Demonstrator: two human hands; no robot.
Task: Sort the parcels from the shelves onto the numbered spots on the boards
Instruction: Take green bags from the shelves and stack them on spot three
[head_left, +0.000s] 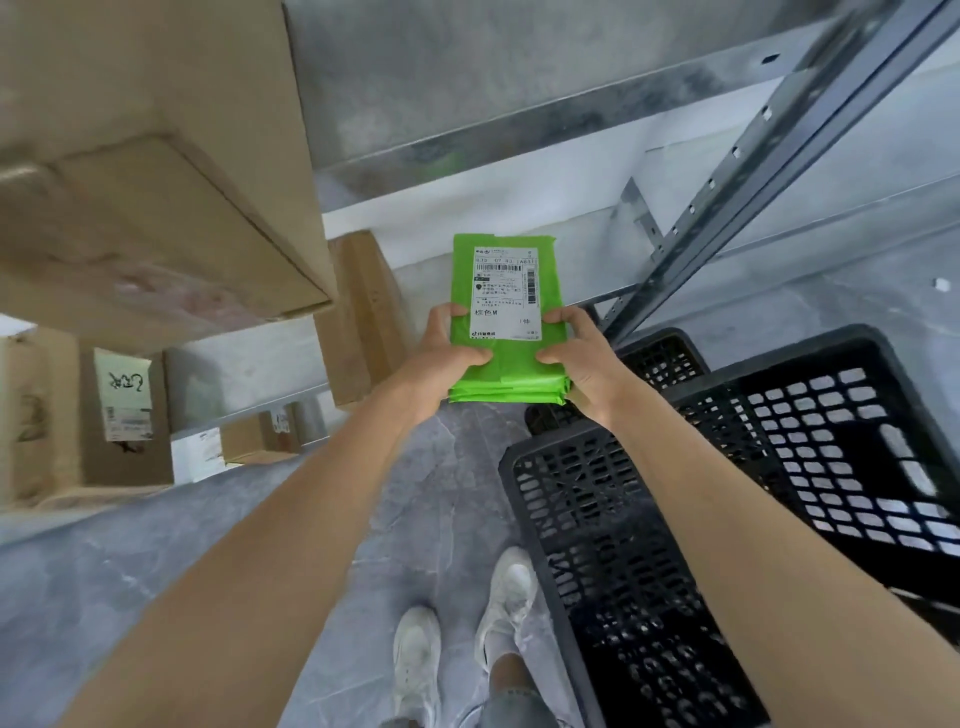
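A person's left hand (447, 348) and right hand (576, 353) grip the near end of a green poly-mailer parcel (506, 312), held in the air before the metal shelving (519, 156), label up. The glossy bag could slip and drop into the black plastic crates (727, 493) just beside it, or onto the floor (208, 519).

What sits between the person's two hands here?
In the head view, the green parcel, shipping label up, is gripped between the left hand and right hand.
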